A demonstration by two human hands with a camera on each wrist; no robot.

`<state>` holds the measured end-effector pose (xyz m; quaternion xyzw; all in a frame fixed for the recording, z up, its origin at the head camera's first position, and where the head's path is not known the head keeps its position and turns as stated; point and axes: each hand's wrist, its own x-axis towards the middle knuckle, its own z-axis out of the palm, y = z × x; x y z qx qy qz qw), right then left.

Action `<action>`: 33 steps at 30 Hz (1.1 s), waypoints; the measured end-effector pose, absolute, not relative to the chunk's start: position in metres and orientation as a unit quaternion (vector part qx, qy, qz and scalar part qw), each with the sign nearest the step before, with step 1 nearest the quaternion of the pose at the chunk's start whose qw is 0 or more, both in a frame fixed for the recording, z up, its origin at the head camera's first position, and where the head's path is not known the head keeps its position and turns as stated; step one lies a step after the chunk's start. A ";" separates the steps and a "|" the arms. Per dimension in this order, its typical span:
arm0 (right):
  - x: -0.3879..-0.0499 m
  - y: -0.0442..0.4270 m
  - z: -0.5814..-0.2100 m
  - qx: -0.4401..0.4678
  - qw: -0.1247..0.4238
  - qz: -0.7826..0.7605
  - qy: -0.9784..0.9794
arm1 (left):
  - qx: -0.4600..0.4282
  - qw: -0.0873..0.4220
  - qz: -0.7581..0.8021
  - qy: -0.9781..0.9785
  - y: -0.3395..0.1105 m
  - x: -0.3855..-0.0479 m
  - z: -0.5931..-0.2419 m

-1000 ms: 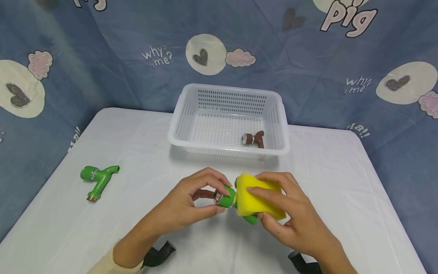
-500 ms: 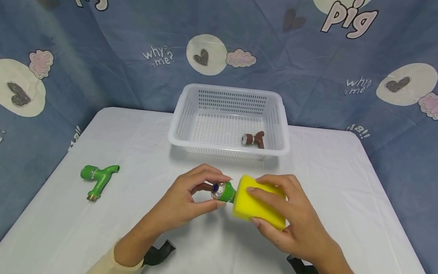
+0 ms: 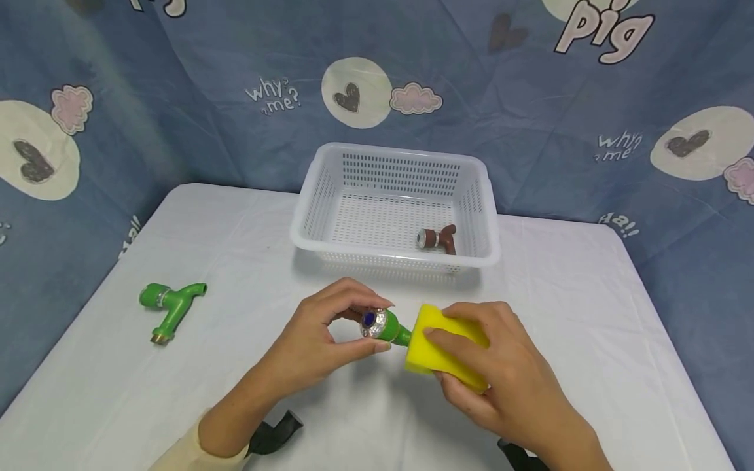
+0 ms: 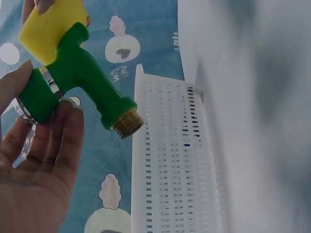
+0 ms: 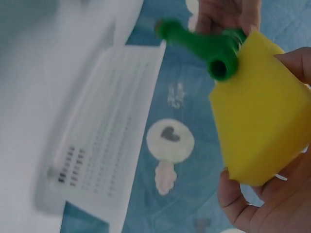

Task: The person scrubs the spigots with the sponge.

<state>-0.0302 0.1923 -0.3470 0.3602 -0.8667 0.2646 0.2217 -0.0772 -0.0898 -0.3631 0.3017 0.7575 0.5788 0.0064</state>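
Between the thumb and fingers of my left hand (image 3: 326,337) is the knob end of a green faucet (image 4: 82,73), which has a silver cap with a dark blue centre and a brass threaded inlet. A yellow sponge (image 3: 444,347) is gripped by my right hand (image 3: 509,373), thumb below and fingers over the top. The sponge (image 5: 265,111) lies against the faucet's body near the spout, hiding much of it in the head view. Both hands are held above the white table.
A white perforated basket (image 3: 306,222) stands at the back of the table, with a brown faucet (image 3: 444,239) inside at its right. Another green faucet (image 3: 171,307) lies on the left of the white tablecloth (image 3: 235,261). A patterned blue curtain (image 3: 235,150) hangs behind.
The left hand has turned the faucet so its silver cap with the blue centre faces the head camera. The sponge has tilted and shifted slightly along the faucet.
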 end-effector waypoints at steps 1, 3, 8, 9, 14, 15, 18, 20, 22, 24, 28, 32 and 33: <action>-0.030 0.195 -0.346 0.348 0.214 0.260 -0.875 | 0.295 0.002 0.578 0.761 -0.090 -0.077 -0.363; -0.029 0.199 -0.344 0.326 0.213 0.259 -0.884 | 0.273 -0.001 0.575 0.771 -0.091 -0.078 -0.364; -0.029 0.197 -0.341 0.302 0.256 0.302 -0.867 | 0.199 0.026 0.582 0.788 -0.093 -0.078 -0.364; -0.029 0.195 -0.342 0.305 0.266 0.311 -0.860 | 0.188 0.033 0.583 0.790 -0.093 -0.078 -0.364; -0.030 0.186 -0.349 0.330 0.268 0.297 -0.855 | 0.183 0.037 0.568 0.801 -0.093 -0.076 -0.363; -0.030 0.185 -0.350 0.331 0.266 0.286 -0.859 | 0.187 0.034 0.565 0.803 -0.092 -0.076 -0.363; -0.032 0.188 -0.353 0.317 0.262 0.252 -0.876 | 0.183 0.028 0.559 0.809 -0.092 -0.076 -0.362; -0.034 0.190 -0.354 0.296 0.266 0.238 -0.886 | 0.164 0.037 0.561 0.810 -0.092 -0.075 -0.362; -0.034 0.192 -0.354 0.278 0.276 0.237 -0.889 | 0.139 0.053 0.567 0.810 -0.092 -0.075 -0.361; -0.032 0.190 -0.354 0.277 0.286 0.252 -0.882 | 0.112 0.066 0.571 0.810 -0.092 -0.074 -0.360; -0.026 0.178 -0.353 0.326 0.295 0.294 -0.849 | 0.082 0.068 0.565 0.818 -0.091 -0.073 -0.358; -0.023 0.163 -0.355 0.392 0.277 0.330 -0.813 | 0.074 0.063 0.560 0.823 -0.090 -0.073 -0.356; -0.023 0.161 -0.356 0.405 0.275 0.339 -0.804 | 0.074 0.061 0.560 0.823 -0.090 -0.073 -0.356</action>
